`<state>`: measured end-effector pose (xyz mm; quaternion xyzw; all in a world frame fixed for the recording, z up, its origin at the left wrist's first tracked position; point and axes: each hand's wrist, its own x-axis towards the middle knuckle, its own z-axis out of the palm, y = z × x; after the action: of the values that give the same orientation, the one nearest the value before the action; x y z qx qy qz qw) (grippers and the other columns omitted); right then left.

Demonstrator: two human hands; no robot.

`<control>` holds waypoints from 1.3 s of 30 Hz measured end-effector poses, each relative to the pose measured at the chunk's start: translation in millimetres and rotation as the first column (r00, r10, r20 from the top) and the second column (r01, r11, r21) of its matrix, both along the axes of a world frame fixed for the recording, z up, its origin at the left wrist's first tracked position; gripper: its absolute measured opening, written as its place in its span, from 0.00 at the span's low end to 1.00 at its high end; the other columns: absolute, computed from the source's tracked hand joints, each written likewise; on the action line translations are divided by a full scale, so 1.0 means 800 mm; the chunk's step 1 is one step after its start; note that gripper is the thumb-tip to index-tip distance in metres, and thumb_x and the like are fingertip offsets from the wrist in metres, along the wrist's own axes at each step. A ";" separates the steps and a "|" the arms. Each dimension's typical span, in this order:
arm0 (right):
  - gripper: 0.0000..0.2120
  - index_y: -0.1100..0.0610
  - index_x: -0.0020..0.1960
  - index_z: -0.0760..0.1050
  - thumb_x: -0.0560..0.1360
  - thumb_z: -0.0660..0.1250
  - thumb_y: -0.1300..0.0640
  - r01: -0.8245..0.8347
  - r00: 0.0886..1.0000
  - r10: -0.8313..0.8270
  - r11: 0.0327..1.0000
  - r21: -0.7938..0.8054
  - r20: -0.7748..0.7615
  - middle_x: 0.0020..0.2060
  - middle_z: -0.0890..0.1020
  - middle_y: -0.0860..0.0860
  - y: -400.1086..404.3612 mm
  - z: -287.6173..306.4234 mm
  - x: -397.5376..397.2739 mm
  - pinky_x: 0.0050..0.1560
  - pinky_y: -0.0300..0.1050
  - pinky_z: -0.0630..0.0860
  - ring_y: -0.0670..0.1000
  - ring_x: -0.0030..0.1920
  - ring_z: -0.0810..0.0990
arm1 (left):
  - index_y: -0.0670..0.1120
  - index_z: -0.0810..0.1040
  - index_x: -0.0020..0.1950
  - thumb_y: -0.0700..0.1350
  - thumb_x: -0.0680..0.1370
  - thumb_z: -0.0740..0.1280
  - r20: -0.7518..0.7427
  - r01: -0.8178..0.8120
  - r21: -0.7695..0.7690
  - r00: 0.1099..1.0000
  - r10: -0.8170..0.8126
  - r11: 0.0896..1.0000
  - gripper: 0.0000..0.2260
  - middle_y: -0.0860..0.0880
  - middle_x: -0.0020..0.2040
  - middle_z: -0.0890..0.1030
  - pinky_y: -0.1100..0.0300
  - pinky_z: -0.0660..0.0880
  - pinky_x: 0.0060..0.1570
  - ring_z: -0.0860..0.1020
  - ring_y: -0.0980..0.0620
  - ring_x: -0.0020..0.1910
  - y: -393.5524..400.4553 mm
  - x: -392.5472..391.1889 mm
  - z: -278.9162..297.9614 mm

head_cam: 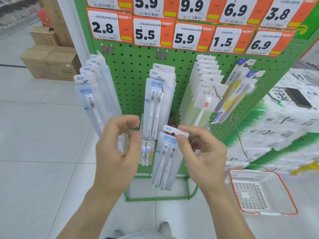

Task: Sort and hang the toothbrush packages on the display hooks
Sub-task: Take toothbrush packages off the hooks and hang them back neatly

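Note:
My right hand [203, 152] pinches the top tab of a clear two-brush toothbrush package [166, 161], which hangs down in front of the green pegboard [133, 66]. My left hand [117, 147] hovers just left of it with curled fingers and holds nothing. The middle hook [162, 87] above carries a few matching two-brush packages [158, 102]. The left hook [83, 81] holds several single-brush packages [96, 94]. To the right hang several green-backed packages [202, 94] and yellow-and-blue packages [236, 94].
A white basket with an orange rim [260, 192] stands on the floor at the right. Stacked printed cartons [284, 121] rise beside the rack, with a dark object [298, 97] on top. Cardboard boxes [50, 61] sit at the back left. Price tags [186, 35] line the top.

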<state>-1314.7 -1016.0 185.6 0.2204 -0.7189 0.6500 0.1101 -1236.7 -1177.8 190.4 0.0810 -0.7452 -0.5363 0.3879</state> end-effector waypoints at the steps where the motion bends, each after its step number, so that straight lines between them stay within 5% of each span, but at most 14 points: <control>1: 0.09 0.51 0.50 0.84 0.76 0.74 0.64 -0.025 0.999 0.025 1.000 -0.018 0.042 0.35 0.82 0.47 -0.001 -0.005 0.000 0.35 0.39 0.73 0.49 0.32 0.76 | 0.51 0.76 0.60 0.42 0.79 0.65 0.119 0.081 0.066 0.989 -0.089 0.995 0.11 0.57 0.57 0.81 0.62 0.75 0.58 0.80 0.53 0.58 0.008 0.007 -0.015; 5: 0.07 0.54 0.52 0.83 0.75 0.73 0.62 -0.100 0.967 0.128 0.986 -0.135 0.219 0.39 0.85 0.55 -0.014 -0.027 -0.001 0.38 0.41 0.76 0.50 0.36 0.80 | 0.48 0.76 0.67 0.50 0.82 0.61 0.313 0.332 0.340 0.842 -0.439 0.880 0.15 0.55 0.61 0.83 0.66 0.74 0.59 0.79 0.57 0.62 0.019 0.015 -0.056; 10: 0.13 0.55 0.55 0.81 0.75 0.71 0.50 -0.167 0.869 0.182 0.983 -0.072 0.461 0.37 0.86 0.53 -0.019 -0.046 -0.007 0.34 0.49 0.77 0.50 0.32 0.77 | 0.41 0.81 0.60 0.48 0.82 0.64 0.310 0.244 0.496 0.847 -0.433 0.833 0.14 0.47 0.56 0.86 0.61 0.77 0.59 0.83 0.50 0.57 0.012 0.011 -0.068; 13: 0.15 0.53 0.54 0.82 0.75 0.73 0.44 -0.342 0.803 0.292 0.940 0.000 0.519 0.45 0.87 0.50 -0.011 -0.054 -0.006 0.43 0.55 0.80 0.55 0.42 0.82 | 0.40 0.81 0.62 0.47 0.81 0.63 0.292 0.183 0.613 0.852 -0.436 0.769 0.15 0.45 0.57 0.85 0.46 0.75 0.66 0.82 0.45 0.60 0.012 0.009 -0.070; 16: 0.14 0.51 0.56 0.82 0.73 0.77 0.48 -0.378 0.810 0.321 0.926 0.019 0.491 0.50 0.87 0.51 -0.008 -0.058 -0.005 0.54 0.64 0.79 0.61 0.52 0.84 | 0.42 0.83 0.60 0.49 0.79 0.65 0.274 0.140 0.681 0.862 -0.427 0.719 0.15 0.45 0.56 0.86 0.44 0.75 0.66 0.82 0.43 0.60 0.017 0.007 -0.070; 19: 0.12 0.57 0.56 0.83 0.73 0.75 0.56 -0.315 0.791 0.307 0.946 -0.079 0.529 0.49 0.88 0.54 -0.008 -0.056 -0.005 0.56 0.62 0.80 0.61 0.53 0.85 | 0.46 0.82 0.61 0.52 0.78 0.72 0.282 0.126 0.699 0.855 -0.434 0.703 0.16 0.43 0.54 0.86 0.42 0.74 0.66 0.82 0.39 0.59 0.025 0.007 -0.075; 23: 0.08 0.61 0.53 0.83 0.74 0.73 0.63 -0.161 0.736 0.263 0.963 -0.216 0.623 0.46 0.87 0.59 -0.002 -0.049 -0.010 0.46 0.47 0.82 0.57 0.45 0.86 | 0.50 0.74 0.69 0.48 0.75 0.75 0.320 0.191 0.712 0.768 -0.554 0.675 0.24 0.42 0.52 0.87 0.48 0.77 0.64 0.84 0.41 0.57 0.031 0.012 -0.087; 26: 0.09 0.61 0.54 0.82 0.74 0.73 0.61 -0.194 0.703 0.284 0.959 -0.208 0.652 0.47 0.87 0.60 0.003 -0.051 -0.012 0.48 0.49 0.82 0.57 0.46 0.87 | 0.46 0.82 0.62 0.47 0.76 0.75 0.345 0.214 0.684 0.748 -0.567 0.698 0.15 0.40 0.52 0.86 0.40 0.73 0.66 0.82 0.36 0.58 0.030 0.016 -0.090; 30: 0.13 0.62 0.59 0.82 0.75 0.72 0.60 -0.337 0.648 0.385 0.919 -0.206 0.657 0.51 0.86 0.60 0.007 -0.055 -0.009 0.56 0.53 0.82 0.60 0.53 0.86 | 0.43 0.84 0.58 0.49 0.74 0.74 0.353 0.169 0.716 0.749 -0.560 0.677 0.16 0.37 0.52 0.86 0.41 0.73 0.67 0.82 0.35 0.58 0.030 0.016 -0.090; 33: 0.11 0.61 0.57 0.83 0.75 0.73 0.60 -0.291 0.678 0.353 0.934 -0.205 0.645 0.49 0.87 0.60 0.008 -0.058 -0.011 0.54 0.52 0.83 0.59 0.51 0.86 | 0.45 0.84 0.60 0.54 0.74 0.77 0.370 0.198 0.744 0.674 -0.639 0.639 0.19 0.38 0.52 0.84 0.45 0.77 0.57 0.81 0.39 0.50 0.030 0.021 -0.094; 36: 0.13 0.62 0.55 0.83 0.72 0.73 0.58 -0.192 0.669 0.312 0.949 -0.249 0.674 0.48 0.87 0.60 0.009 -0.062 -0.018 0.50 0.50 0.84 0.57 0.47 0.86 | 0.41 0.83 0.58 0.47 0.75 0.75 0.349 0.233 0.789 0.591 -0.728 0.568 0.15 0.38 0.52 0.86 0.48 0.81 0.51 0.85 0.38 0.49 0.032 0.030 -0.096; 39: 0.14 0.61 0.56 0.83 0.73 0.72 0.56 -0.280 0.633 0.350 0.935 -0.218 0.690 0.49 0.87 0.60 0.015 -0.062 -0.022 0.50 0.52 0.84 0.57 0.47 0.86 | 0.39 0.83 0.55 0.44 0.76 0.72 0.331 0.224 0.798 0.612 -0.718 0.559 0.12 0.36 0.49 0.85 0.47 0.82 0.47 0.85 0.34 0.46 0.036 0.034 -0.093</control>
<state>-1332.3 -1003.9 135.6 0.0653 -0.6241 0.7244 -0.2853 -1209.9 -1149.3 115.7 0.1739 -0.5631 -0.7996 -0.1155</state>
